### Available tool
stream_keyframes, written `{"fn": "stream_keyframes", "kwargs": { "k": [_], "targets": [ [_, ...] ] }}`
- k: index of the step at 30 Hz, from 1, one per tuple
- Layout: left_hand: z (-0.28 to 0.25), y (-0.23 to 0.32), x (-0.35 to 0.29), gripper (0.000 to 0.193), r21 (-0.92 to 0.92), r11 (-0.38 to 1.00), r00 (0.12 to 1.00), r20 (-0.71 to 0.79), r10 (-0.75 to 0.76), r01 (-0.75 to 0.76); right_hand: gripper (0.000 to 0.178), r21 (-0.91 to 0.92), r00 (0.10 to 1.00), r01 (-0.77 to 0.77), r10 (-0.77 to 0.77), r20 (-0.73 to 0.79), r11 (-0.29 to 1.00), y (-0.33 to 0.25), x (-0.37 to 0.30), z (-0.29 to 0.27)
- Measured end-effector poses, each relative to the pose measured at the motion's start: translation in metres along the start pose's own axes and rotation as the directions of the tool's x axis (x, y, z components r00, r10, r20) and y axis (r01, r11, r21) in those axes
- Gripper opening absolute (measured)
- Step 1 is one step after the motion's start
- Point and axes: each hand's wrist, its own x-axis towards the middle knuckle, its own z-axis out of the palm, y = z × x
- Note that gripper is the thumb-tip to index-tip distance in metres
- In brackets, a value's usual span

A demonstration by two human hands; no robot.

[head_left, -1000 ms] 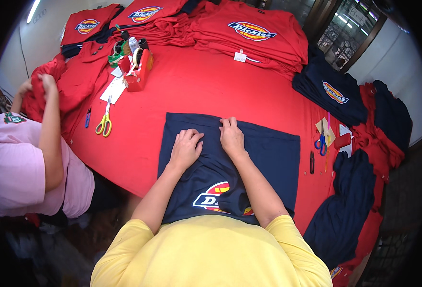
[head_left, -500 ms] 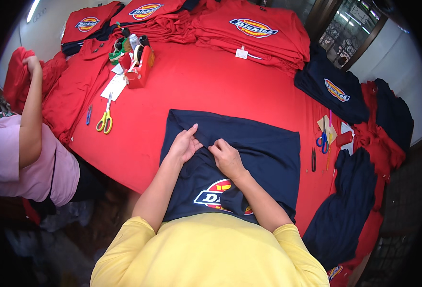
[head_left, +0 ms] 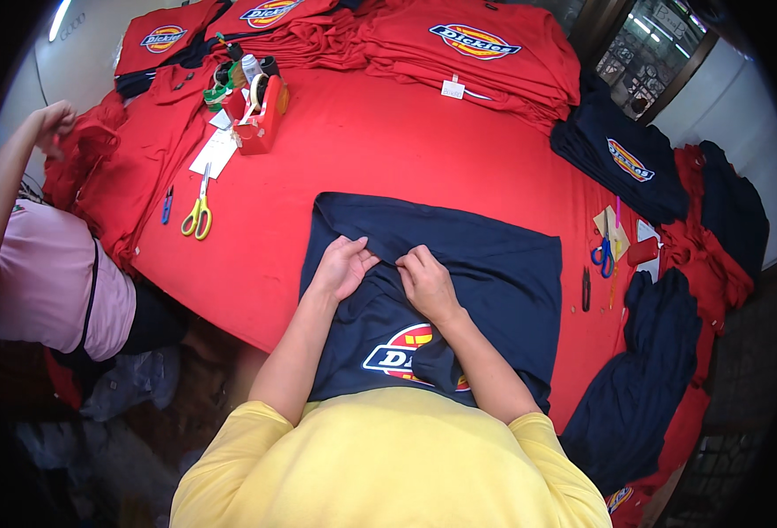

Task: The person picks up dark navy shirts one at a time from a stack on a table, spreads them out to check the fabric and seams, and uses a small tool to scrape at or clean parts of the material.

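Observation:
A navy garment (head_left: 494,290) lies spread in front of me, with a bright red, yellow and white logo print partly covered by a fold. On its upper part, my left hand (head_left: 344,268) has its thumb and fingers closed on a bit of the cloth. Just to the right, my right hand (head_left: 429,286) pinches the same garment between thumb and fingertips. A narrow stretch of fabric runs between the two hands. Whatever small detail lies within the fingertips is hidden.
On the red-covered table (head_left: 388,132) lie yellow scissors (head_left: 198,216), blue-handled scissors (head_left: 604,253), dark snips (head_left: 585,290) and a red tape dispenser (head_left: 263,123). Red garments (head_left: 485,70) are stacked behind; navy ones (head_left: 639,378) lie right. A co-worker in pink (head_left: 54,282) stands left.
My left hand's fingers have drawn in on the cloth, and my right hand still pinches it. At the left, the co-worker's arm has swung outward, off the lifted red cloth.

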Motion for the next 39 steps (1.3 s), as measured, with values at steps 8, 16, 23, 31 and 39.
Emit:
{"fn": "stream_keyframes", "kwargs": {
  "k": [8, 16, 23, 31, 39],
  "targets": [
    [-0.002, 0.000, 0.000, 0.021, 0.023, 1.000, 1.000, -0.015, -0.006, 0.006, 0.010, 0.012, 1.000, -0.010, 0.010, -0.014, 1.000, 0.001, 0.000, 0.000],
    [0.006, 0.002, -0.003, 0.011, 0.028, 1.000, 0.997, -0.083, -0.001, 0.004, 0.010, 0.024, 0.999, 0.000, 0.001, -0.034, 1.000, 0.001, 0.000, 0.001],
    [0.006, -0.002, 0.001, 0.016, -0.023, 0.998, 0.995, -0.080, 0.056, -0.057, 0.018, -0.014, 0.991, -0.032, 0.030, -0.134, 0.999, 0.000, 0.001, -0.003],
    [-0.021, 0.061, 0.024, 0.033, 0.985, 0.107, 0.901, 0.079, 0.427, -0.137, 0.031, -0.421, 0.862, -0.441, 0.245, -0.444, 0.793, 0.077, -0.010, -0.093],
    [-0.031, 0.051, 0.048, 0.032, 0.945, -0.315, 0.740, 0.154, 0.655, 0.082, 0.014, -0.218, 0.746, -0.663, 0.609, -0.267, 0.716, 0.160, -0.049, -0.175]
  ]
}}
